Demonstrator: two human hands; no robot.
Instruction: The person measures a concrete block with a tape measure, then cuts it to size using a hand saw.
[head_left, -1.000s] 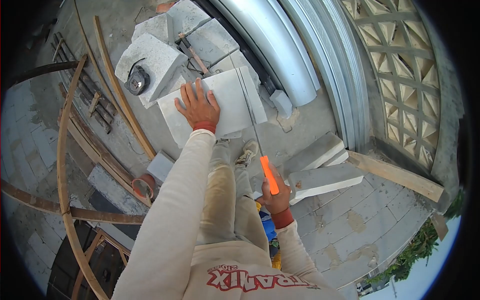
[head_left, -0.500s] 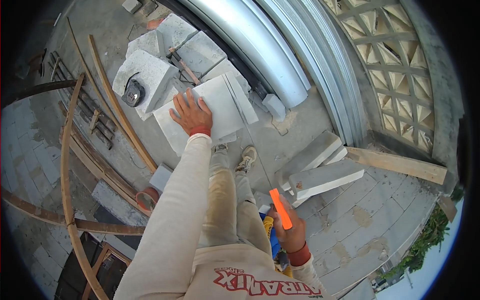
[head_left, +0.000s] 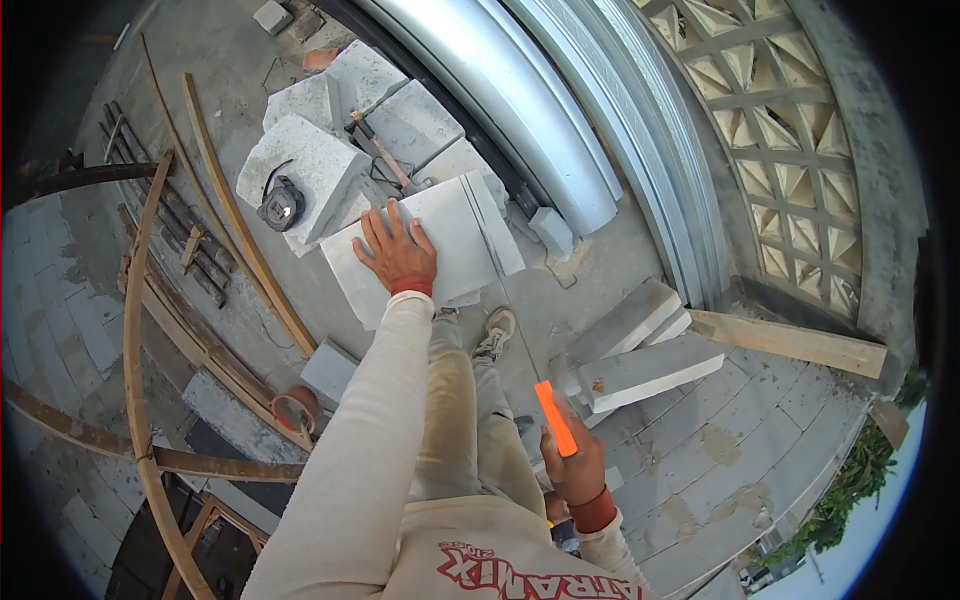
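My left hand [head_left: 400, 250] lies flat, fingers spread, on a pale rectangular block [head_left: 455, 230]. Dark lines cross the block near its right end. At the lower right, my right hand [head_left: 573, 450] is wrapped round the orange handle [head_left: 556, 420] of a saw. Its thin blade [head_left: 518, 318], seen edge-on, runs from the handle up to the block's marked end. Under and behind the block are rough pale blocks [head_left: 415, 120]. A tool with a wooden handle [head_left: 385, 155] lies among them, and a round black tape measure [head_left: 283, 203] sits on the left one.
Long grey blocks [head_left: 655, 365] and a wooden plank [head_left: 790, 342] lie to the right. Curved metal sheets [head_left: 500, 90] stand behind, beside a patterned wall [head_left: 780, 150]. Wooden strips [head_left: 240, 210] and a reddish pot [head_left: 295, 408] are on the left. My shoe [head_left: 497, 332] is below the block.
The view has shifted slightly, so the block and my left hand appear lower and further right. My right hand keeps hold of the orange handle, which appears slightly further left.
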